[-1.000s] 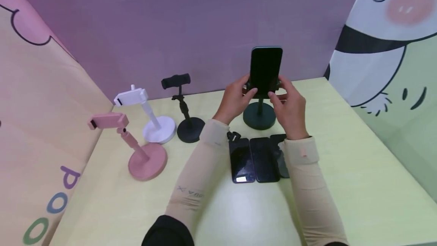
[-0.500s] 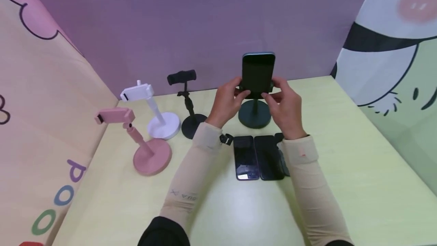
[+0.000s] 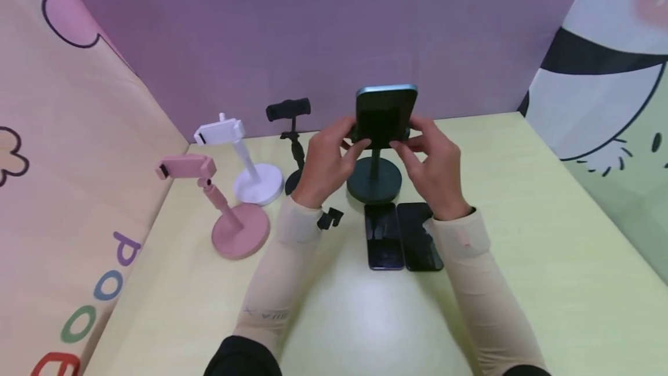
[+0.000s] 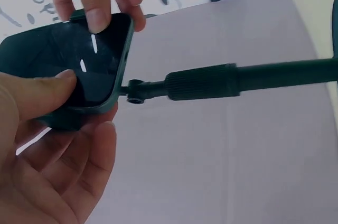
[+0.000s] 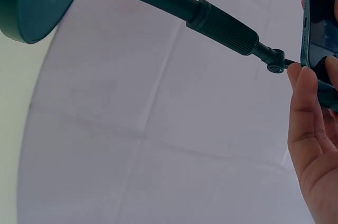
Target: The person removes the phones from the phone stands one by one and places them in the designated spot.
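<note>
A dark smartphone (image 3: 385,116) with a light blue edge sits in the holder of a dark green phone stand (image 3: 374,183), its top leaning towards me. My left hand (image 3: 325,162) grips the phone and holder from the left, thumb on the lower screen and fingers behind. On the other side my right hand (image 3: 434,168) holds them the same way. The stand's ribbed collar (image 4: 203,82) and small ball joint show below the phone in the left wrist view. Fingers partly hide the holder. Two dark phones (image 3: 384,239) lie flat in front of the base.
Left of the hands stand a pink phone stand (image 3: 241,231), a white one (image 3: 259,184) and a black one (image 3: 288,110), partly behind my left hand. A small black piece (image 3: 330,219) shows beside the left cuff. A purple cloth wall (image 3: 235,33) rises behind the table (image 3: 522,237).
The held phone has tilted forward, so its top edge shows. The green stand has shifted left and nearer to the flat phones. Both hands keep their grip; the head view has shifted slightly.
</note>
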Tool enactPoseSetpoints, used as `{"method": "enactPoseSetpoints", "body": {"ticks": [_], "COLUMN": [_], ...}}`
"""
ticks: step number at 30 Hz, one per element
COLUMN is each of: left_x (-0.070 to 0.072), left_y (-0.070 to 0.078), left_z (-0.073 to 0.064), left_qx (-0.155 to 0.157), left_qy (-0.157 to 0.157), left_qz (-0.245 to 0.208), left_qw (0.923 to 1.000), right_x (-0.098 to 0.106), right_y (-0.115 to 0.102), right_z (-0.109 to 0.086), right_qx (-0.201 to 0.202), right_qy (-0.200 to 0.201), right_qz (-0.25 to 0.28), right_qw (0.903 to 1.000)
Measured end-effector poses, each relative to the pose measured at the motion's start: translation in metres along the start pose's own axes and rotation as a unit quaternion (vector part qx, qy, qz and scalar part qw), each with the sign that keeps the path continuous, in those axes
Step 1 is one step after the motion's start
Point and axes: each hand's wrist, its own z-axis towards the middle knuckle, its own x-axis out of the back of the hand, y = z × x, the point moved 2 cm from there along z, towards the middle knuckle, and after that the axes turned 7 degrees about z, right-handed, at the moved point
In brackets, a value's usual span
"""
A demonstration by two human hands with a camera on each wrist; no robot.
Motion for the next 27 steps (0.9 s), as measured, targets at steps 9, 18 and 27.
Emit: {"method": "enactPoseSetpoints", "body": {"ticks": [9, 18, 27], "left_x": [0.046, 0.086, 0.109], "left_y": [0.016, 0.021, 0.014], "left_z": [-0.020, -0.042, -0.052], "left_qx": [-0.035, -0.033, -0.025], "left_qy": [0.011, -0.033, -0.095], "left_qz": [0.047, 0.100, 0.100], "left_qw": [0.9982, 0.9939, 0.9901], "right_x": [-0.008, -0.026, -0.044], "right_y": [-0.031, -0.049, -0.055], "right_z": [-0.002, -0.012, -0.020], "right_qx": [0.055, 0.055, 0.057], "right_qy": [-0.027, -0.070, -0.119], "right_qz": [0.026, 0.077, 0.100], "right_qw": [0.9977, 0.9930, 0.9861]}}
